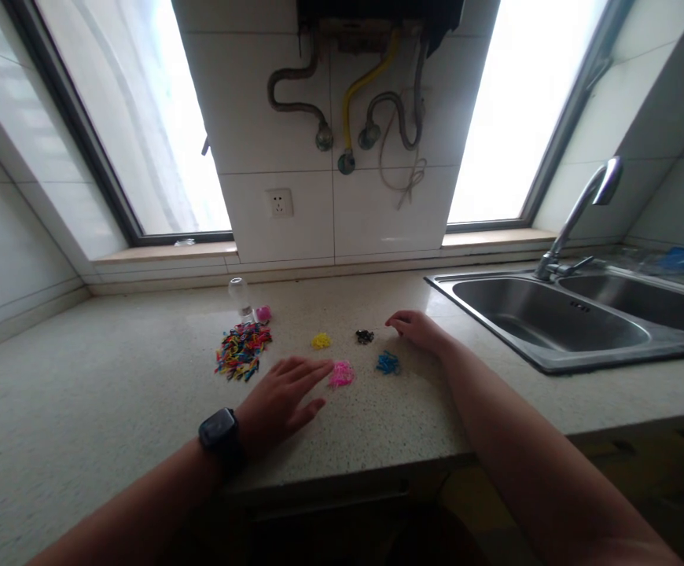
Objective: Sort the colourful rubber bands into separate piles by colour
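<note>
On the speckled countertop (112, 393) lies a mixed pile of small coloured pieces (241, 350). Beside it sit small sorted heaps: yellow (321, 341), black (364, 336), blue (387, 362) and pink (341, 374). My left hand (283, 397), with a black watch on the wrist, lies flat with fingers spread, its fingertips touching the pink heap. My right hand (416, 326) rests on the counter just right of the black heap, fingers curled down, holding nothing that I can see. A small clear bottle (240, 297) with a pink cap (263, 314) beside it stands behind the mixed pile.
A steel double sink (554, 322) with a tap (583, 204) fills the right side. A tiled wall with a socket (279, 203) and hanging hoses (371, 102) stands behind, between two bright windows. The counter's front edge runs just below my left wrist.
</note>
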A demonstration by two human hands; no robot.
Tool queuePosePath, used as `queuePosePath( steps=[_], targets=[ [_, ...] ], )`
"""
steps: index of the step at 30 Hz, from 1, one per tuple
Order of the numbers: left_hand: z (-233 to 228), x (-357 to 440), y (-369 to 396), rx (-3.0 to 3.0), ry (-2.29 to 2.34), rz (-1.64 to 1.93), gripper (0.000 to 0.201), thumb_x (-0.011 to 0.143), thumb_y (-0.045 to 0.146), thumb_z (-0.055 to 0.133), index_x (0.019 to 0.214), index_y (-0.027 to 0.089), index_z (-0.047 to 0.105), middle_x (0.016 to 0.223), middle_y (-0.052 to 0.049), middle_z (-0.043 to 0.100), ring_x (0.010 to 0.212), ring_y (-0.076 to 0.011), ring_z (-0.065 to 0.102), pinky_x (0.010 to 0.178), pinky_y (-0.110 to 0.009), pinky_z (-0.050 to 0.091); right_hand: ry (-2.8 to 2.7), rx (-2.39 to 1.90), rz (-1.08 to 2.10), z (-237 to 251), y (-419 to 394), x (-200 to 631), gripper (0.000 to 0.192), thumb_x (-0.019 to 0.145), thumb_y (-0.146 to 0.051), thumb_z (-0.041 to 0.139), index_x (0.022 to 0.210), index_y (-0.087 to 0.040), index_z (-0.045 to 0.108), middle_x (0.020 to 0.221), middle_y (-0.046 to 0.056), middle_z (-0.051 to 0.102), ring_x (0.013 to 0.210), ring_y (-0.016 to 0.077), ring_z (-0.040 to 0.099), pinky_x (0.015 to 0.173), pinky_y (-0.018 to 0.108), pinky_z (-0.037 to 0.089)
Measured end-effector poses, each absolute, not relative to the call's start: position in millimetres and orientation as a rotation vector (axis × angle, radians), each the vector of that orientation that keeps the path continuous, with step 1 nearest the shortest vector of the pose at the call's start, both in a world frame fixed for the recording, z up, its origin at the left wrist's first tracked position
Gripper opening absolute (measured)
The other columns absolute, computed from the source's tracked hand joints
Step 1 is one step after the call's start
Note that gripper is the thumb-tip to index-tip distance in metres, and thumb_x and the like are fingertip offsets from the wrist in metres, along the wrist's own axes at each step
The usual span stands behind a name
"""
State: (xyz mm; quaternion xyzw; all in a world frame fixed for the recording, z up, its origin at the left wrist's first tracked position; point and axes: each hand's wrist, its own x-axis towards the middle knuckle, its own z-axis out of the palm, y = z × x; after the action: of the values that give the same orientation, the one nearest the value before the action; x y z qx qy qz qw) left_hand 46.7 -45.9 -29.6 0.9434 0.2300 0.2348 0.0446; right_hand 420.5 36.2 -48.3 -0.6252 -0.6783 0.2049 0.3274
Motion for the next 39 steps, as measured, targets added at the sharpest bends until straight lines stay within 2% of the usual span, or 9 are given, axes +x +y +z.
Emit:
queuePosePath(
  steps=[11,16,20,23,26,31,34,37,39],
  targets=[
    [-36.9,59.7,-59.8,3.109,0.823,0.497,0.059,0.098,0.039,0.045,0.154,0.026,0.031,0.158,-0.007,0.033,0.142,-0.0271,0.034,0.114,-0.046,0.03,-1.719,-1.64,0.446,-57.1,40.2,419.8,0.034,0.085,-0.036,0.051,0.098,-0.017,0.075,0.066,0.001,0.064,0.057,0.013,0.054,0.055,0.024,0.037],
    [-44.2,59.5,-57.2,3.094,1.084,0.635,0.062,0.099,0.041,0.042,0.155,0.019,0.028,0.16,-0.008,0.028,0.146,-0.0246,0.026,0.117,-0.043,0.028,-1.784,-1.81,0.101,-61.0,34.1,412.2,0.029,0.089,-0.036,0.049,0.097,-0.024,0.074,0.086,0.004,0.073,0.076,0.0177,0.063,0.068,0.026,0.043],
    [-53.9,56.6,-49.3,3.0,1.406,0.757,0.058,0.1,0.04,0.037,0.154,0.018,0.03,0.159,-0.008,0.03,0.147,-0.0235,0.026,0.118,-0.043,0.027,-1.804,-1.88,-0.041,-60.7,26.4,405.4,0.027,0.088,-0.032,0.05,0.103,-0.024,0.071,0.101,0.008,0.072,0.094,0.0231,0.063,0.081,0.031,0.044],
    [-61.9,51.8,-37.1,2.854,1.665,0.848,0.057,0.1,0.041,0.036,0.152,0.017,0.034,0.158,-0.009,0.033,0.147,-0.0241,0.026,0.119,-0.043,0.026,-1.861,-1.862,-0.103,-61.1,22.9,400.8,0.032,0.086,-0.03,0.052,0.113,-0.023,0.068,0.118,0.01,0.067,0.114,0.0272,0.055,0.096,0.037,0.04],
    [-67.2,45.4,-22.9,2.554,2.008,0.975,0.058,0.099,0.043,0.037,0.15,0.016,0.038,0.157,-0.01,0.035,0.146,-0.0255,0.028,0.12,-0.043,0.023,-1.883,-1.932,-0.159,-62.0,22.0,398.1,0.046,0.088,-0.036,0.047,0.131,-0.023,0.058,0.134,0.012,0.057,0.126,0.0314,0.046,0.104,0.046,0.034],
    [-69.9,35.4,-3.4,2.024,2.313,1.13,0.064,0.098,0.047,0.034,0.15,0.009,0.037,0.156,-0.015,0.035,0.147,-0.0272,0.026,0.12,-0.042,0.02,-1.882,-2.193,-0.078,-61.6,28.3,397.8,0.064,0.093,-0.052,0.034,0.153,-0.03,0.031,0.161,0.01,0.024,0.144,0.0334,0.025,0.113,0.055,0.019],
    [-69.9,30.1,8.0,1.867,2.365,1.193,0.064,0.098,0.047,0.033,0.147,0.006,0.04,0.156,-0.017,0.035,0.147,-0.0274,0.026,0.12,-0.041,0.018,-1.893,-2.285,0.016,-61.2,33.5,397.6,0.069,0.093,-0.062,0.025,0.156,-0.034,0.021,0.165,0.009,0.008,0.149,0.0341,0.012,0.115,0.06,0.008],
    [-68.7,23.7,19.8,1.721,2.449,1.26,0.061,0.099,0.042,0.029,0.144,0.003,0.043,0.153,-0.02,0.038,0.145,-0.0302,0.029,0.119,-0.045,0.019,-1.905,-2.315,0.056,-61.4,37.0,397.6,0.073,0.092,-0.068,0.02,0.157,-0.035,0.017,0.166,0.008,0.002,0.15,0.034,0.003,0.113,0.064,-0.002],
    [-67.0,18.1,26.8,1.622,2.51,1.322,0.061,0.098,0.039,0.03,0.146,0.001,0.039,0.15,-0.023,0.042,0.142,-0.0317,0.034,0.118,-0.048,0.021,-1.899,-2.327,0.077,-61.8,38.7,397.7,0.075,0.091,-0.07,0.019,0.157,-0.035,0.015,0.166,0.007,0.001,0.15,0.0349,0.0,0.111,0.067,-0.006]
  ],
)
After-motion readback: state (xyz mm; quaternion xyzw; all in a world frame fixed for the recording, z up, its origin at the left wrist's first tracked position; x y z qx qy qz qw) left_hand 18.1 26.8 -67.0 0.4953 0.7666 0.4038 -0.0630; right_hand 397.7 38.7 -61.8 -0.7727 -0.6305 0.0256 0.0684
